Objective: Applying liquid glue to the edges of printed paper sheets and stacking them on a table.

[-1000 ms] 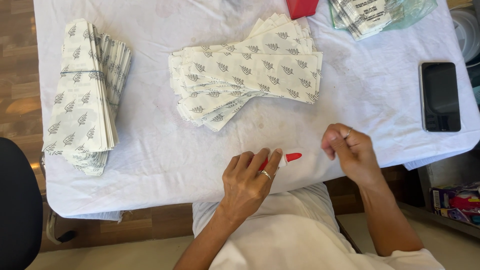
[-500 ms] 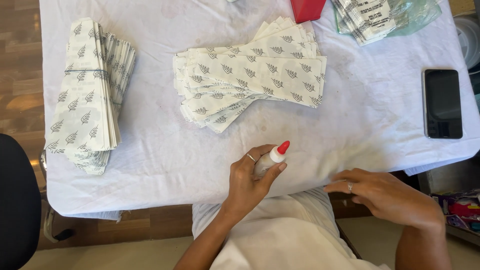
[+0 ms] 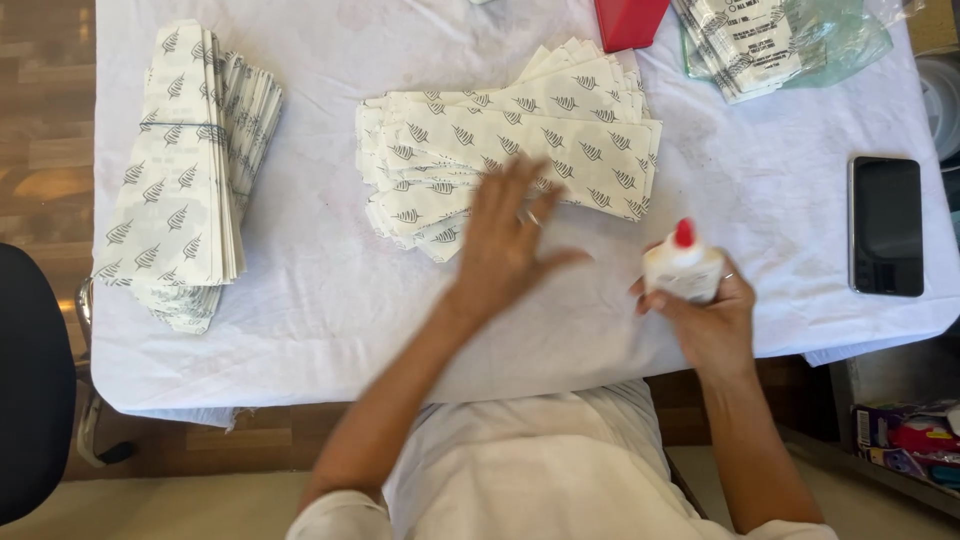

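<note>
My right hand grips a white glue bottle with a red tip, held upright over the near right part of the table. My left hand is blurred, fingers spread, over the near edge of a fanned pile of white paper bags printed with dark leaf marks. It holds nothing. A ring shows on one finger of it.
A white cloth covers the table. A banded stack of the same bags lies at the left. A black phone lies at the right edge. A red object and packets in clear wrap sit at the back. A dark chair stands at left.
The glue bottle has passed from my left hand to my right. My left hand has moved forward, fingers spread, to the fanned bags. My right hand has come up onto the table.
</note>
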